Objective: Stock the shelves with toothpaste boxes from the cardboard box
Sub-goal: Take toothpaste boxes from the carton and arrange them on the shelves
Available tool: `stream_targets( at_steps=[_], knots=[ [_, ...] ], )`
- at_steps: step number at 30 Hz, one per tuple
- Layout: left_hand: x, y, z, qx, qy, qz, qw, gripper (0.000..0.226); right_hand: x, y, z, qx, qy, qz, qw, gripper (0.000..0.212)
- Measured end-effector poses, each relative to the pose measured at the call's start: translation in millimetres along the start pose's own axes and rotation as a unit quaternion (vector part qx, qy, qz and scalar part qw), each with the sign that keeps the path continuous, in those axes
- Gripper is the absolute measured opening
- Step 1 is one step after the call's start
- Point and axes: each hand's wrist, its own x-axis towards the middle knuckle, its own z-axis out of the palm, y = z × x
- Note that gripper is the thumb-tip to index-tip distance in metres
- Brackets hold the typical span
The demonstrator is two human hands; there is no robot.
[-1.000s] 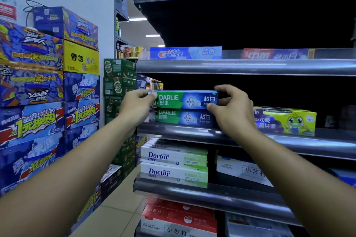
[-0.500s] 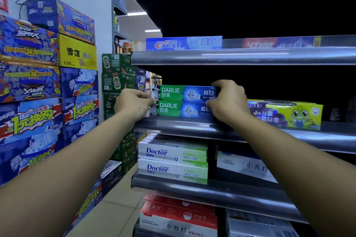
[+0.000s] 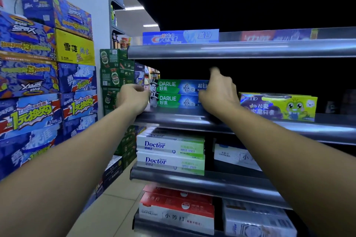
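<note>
Pinching stacked green-blue DARLIE boxes [image 3: 173,93], left hand [image 3: 133,98] curls — right hand [image 3: 219,93] blurred, hold unclear.

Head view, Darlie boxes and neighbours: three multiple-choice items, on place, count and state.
1. Where is the yellow-green cartoon box relative to the Darlie boxes? A) right of them, same shelf B) one shelf up C) on the floor
2. How many Doctor boxes show on the shelf below? A) one B) two C) five
3. The Darlie boxes are: A) held in mid-air B) stacked flat on the shelf, left hand and right hand at their ends C) standing on end
Key: 1A, it sits past the right hand on that shelf; 2B, two lie stacked; 3B, one lies on the other at the shelf rim.
</note>
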Motion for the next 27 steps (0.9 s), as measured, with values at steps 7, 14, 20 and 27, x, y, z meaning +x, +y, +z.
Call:
stream_targets(
  at_steps=[7, 14, 20, 27],
  knots=[
    [-82.6, -48.3, -30.6, -0.099, 0.085, 0.135, 0.982, 0.009, -95.8, 28.4, -26.2, 0.069, 0.110, -0.144, 0.981, 0.038],
    [-279.8, -174.7, 3.1, -0.073, -0.079, 0.093, 0.990, 0.012, -234.6, 112.0, 24.6, 0.179, -0.006, -0.052, 0.982, 0.015],
    [-448.6, -289.5, 35.7, 0.224, -0.375, -0.030, 0.899, 0.021, -339.0, 195.2, 97.0, 0.195, -0.180, 0.167, 0.950, 0.008],
    [-514.5, -324.5, 57.0, 0.487, -0.504, 0.011, 0.713, 0.037, -396.2, 241.0, 132.3, 0.198, -0.263, 0.292, 0.898, 0.025]
  ],
)
